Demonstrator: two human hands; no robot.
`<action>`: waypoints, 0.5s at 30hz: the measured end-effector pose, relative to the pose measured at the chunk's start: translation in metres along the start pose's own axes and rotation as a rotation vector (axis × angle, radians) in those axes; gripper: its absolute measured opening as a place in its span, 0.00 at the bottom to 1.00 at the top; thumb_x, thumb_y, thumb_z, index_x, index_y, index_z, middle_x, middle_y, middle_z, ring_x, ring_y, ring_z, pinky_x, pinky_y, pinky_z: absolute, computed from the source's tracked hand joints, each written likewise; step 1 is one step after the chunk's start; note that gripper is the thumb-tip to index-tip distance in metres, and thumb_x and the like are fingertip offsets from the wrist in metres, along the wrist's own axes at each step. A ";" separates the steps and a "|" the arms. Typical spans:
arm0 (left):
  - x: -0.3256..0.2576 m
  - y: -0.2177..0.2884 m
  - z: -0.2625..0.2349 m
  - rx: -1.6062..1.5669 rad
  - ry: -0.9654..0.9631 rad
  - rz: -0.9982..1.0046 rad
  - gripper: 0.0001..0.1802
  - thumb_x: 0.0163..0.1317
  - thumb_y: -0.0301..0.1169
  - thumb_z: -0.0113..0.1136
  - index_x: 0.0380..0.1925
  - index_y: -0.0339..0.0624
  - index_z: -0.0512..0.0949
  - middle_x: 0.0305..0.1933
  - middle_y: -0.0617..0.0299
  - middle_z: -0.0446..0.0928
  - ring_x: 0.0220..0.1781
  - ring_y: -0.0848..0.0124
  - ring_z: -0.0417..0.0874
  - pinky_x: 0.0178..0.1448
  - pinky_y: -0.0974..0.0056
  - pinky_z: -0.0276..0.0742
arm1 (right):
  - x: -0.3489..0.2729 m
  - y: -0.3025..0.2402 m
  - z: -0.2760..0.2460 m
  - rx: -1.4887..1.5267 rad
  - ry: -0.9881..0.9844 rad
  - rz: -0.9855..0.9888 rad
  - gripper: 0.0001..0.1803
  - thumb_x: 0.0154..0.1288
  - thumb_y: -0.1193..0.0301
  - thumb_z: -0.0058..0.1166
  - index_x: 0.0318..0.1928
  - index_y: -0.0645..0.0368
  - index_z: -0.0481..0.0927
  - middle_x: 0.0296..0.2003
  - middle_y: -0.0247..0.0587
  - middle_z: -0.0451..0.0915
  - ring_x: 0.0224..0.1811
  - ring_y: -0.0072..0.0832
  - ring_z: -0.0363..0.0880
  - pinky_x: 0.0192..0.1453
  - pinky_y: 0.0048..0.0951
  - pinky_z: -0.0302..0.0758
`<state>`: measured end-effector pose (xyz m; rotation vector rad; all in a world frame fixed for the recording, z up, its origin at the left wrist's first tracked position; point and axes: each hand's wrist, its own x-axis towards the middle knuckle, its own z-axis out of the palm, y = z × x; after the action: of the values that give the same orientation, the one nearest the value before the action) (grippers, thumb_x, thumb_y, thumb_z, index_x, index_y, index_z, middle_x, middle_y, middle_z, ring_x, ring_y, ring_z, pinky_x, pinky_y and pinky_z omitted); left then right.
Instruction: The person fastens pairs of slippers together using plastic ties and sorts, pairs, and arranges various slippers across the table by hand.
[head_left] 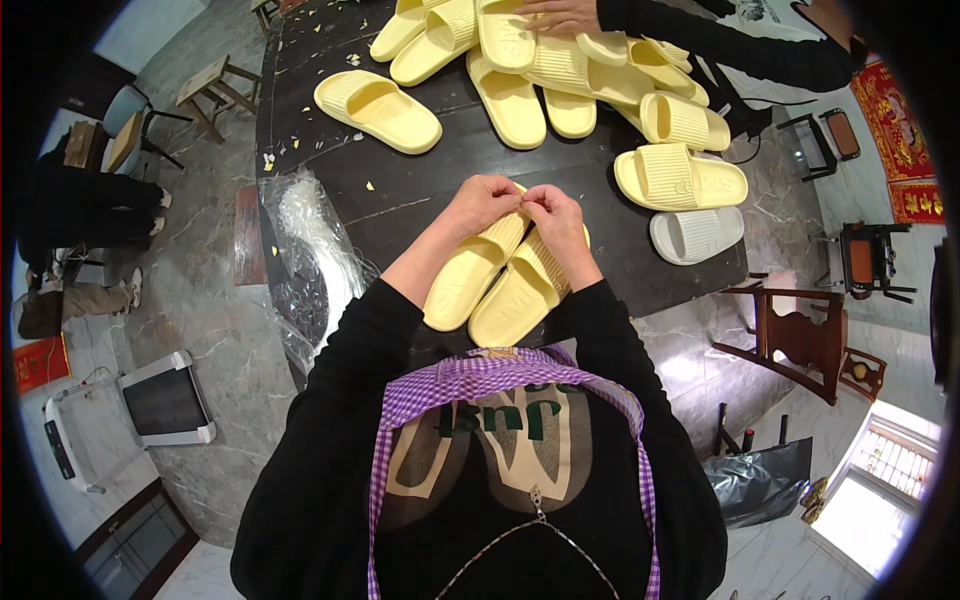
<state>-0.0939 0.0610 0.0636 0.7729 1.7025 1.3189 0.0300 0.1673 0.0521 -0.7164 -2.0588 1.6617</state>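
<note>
Purple-chk apron [440,385]; hands [482,207] [560,222] tog. over pr. of yellow ribbed slippers [462,288], grip unclear

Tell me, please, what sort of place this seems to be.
Probably a home room used as a small workshop: yellow slippers lie across a dark table, while a wooden chair and what looks like a treadmill stand around it.
</note>
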 end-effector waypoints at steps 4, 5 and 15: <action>0.001 -0.004 0.001 0.042 0.031 0.018 0.10 0.50 0.30 0.61 0.31 0.36 0.80 0.27 0.62 0.79 0.29 0.78 0.76 0.35 0.70 0.73 | -0.002 -0.004 0.000 -0.043 -0.001 -0.002 0.06 0.53 0.77 0.54 0.33 0.65 0.76 0.24 0.39 0.78 0.26 0.23 0.76 0.33 0.24 0.73; 0.001 -0.005 0.001 0.038 0.040 0.014 0.10 0.50 0.30 0.61 0.32 0.36 0.80 0.27 0.62 0.79 0.29 0.78 0.76 0.35 0.70 0.73 | -0.002 -0.005 0.000 -0.088 0.008 -0.014 0.06 0.53 0.76 0.54 0.32 0.65 0.76 0.23 0.40 0.78 0.26 0.24 0.76 0.33 0.24 0.73; -0.001 -0.002 -0.001 0.041 0.036 0.017 0.09 0.53 0.29 0.61 0.31 0.33 0.80 0.26 0.64 0.79 0.28 0.80 0.75 0.34 0.72 0.72 | -0.005 -0.008 -0.001 -0.177 0.079 -0.043 0.06 0.50 0.74 0.55 0.26 0.65 0.77 0.21 0.45 0.78 0.25 0.32 0.77 0.33 0.29 0.73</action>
<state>-0.0941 0.0594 0.0616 0.7930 1.7604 1.3201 0.0334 0.1638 0.0606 -0.7752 -2.1681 1.4173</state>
